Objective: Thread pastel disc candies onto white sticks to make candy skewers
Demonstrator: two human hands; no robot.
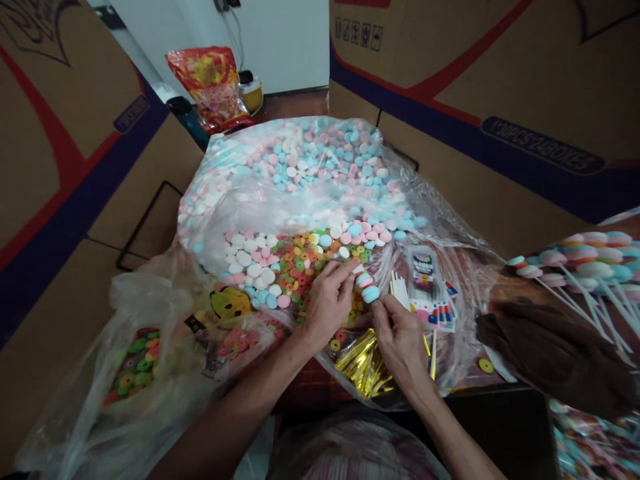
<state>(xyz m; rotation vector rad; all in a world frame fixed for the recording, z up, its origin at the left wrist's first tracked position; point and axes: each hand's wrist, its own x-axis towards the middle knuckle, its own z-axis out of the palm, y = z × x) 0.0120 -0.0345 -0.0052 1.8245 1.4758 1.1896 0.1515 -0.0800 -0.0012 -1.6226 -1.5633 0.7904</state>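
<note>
Between my hands is a short candy skewer [366, 285], a stack of pink, white and blue candies tilted to the left at its upper end. My left hand [330, 297] pinches the stack's upper end. With thumb and forefinger closed, my right hand [400, 333] grips just below the lowest blue candy; the stick there is mostly hidden. Under my left hand lie small ring candies [297, 267] in orange, green and yellow. Round pastel candies [253, 260] spread beside them. Gold twist ties [364, 363] lie under my right hand.
A big clear bag [320, 157] of pastel candies fills the back. White sticks [399, 288] and a small clear packet [425, 273] lie right of my hands. Finished-looking candy skewers [595, 257] and a brown cloth [555, 350] are far right. Cardboard boxes [480, 67] flank the table.
</note>
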